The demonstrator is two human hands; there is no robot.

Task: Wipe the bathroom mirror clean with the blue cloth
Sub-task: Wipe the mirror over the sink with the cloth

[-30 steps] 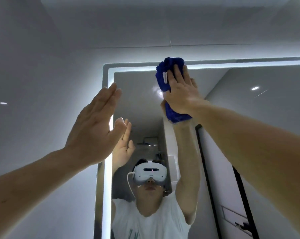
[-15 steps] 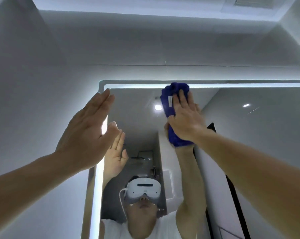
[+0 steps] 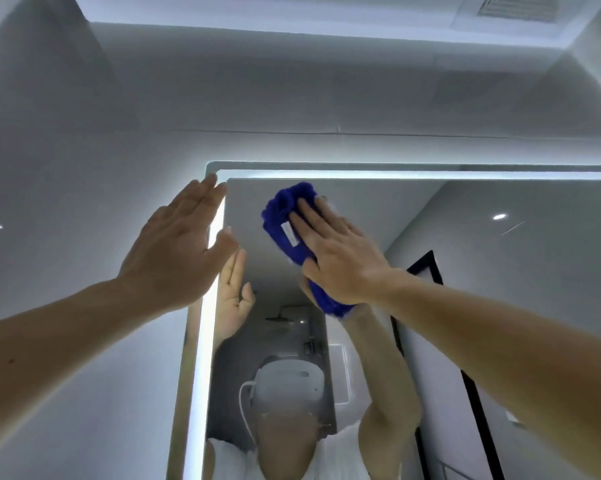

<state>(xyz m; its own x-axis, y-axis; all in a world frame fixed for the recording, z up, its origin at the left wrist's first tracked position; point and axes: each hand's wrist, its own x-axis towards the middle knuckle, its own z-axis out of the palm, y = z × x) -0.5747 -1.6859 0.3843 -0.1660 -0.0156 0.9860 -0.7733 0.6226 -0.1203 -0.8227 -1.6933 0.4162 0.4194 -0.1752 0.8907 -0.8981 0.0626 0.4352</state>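
Mirror (image 3: 465,271): biggest item, fills the lower centre and right, hung on a pale grey wall (image 3: 84,168). Glass is flat and rectangular, with a lit white strip (image 3: 396,174) along its top and left edges. Lower middle of the glass looks hazy. It reflects the person from below: both raised arms, white shirt, white headset (image 3: 288,382) with a cable, a shower head (image 3: 285,313), a black door frame (image 3: 427,268) and one ceiling spot (image 3: 499,216).

Ceiling (image 3: 292,8): white, with a slatted vent (image 3: 517,10) at top right.

Left grip (image 3: 178,247): wide, fingers straight and together, holding nothing, raised at the mirror's top-left corner over the lit strip. Cannot tell whether it touches the glass.

Right grip (image 3: 340,258): wide and flat, fingers straight, palm pressing the cloth onto the glass.

Cloth (image 3: 285,220): deep blue, fuzzy pile, bunched into a thick elongated wad. It sits on the glass near the top-left corner, just under the top strip. Its upper end sticks out past the fingertips and its lower end pokes out below the wrist. The middle is hidden under the palm.

Tag (image 3: 289,233): small white label sewn on the cloth's left side, beside the index finger. Print is too small to read. No other brand or text is legible.
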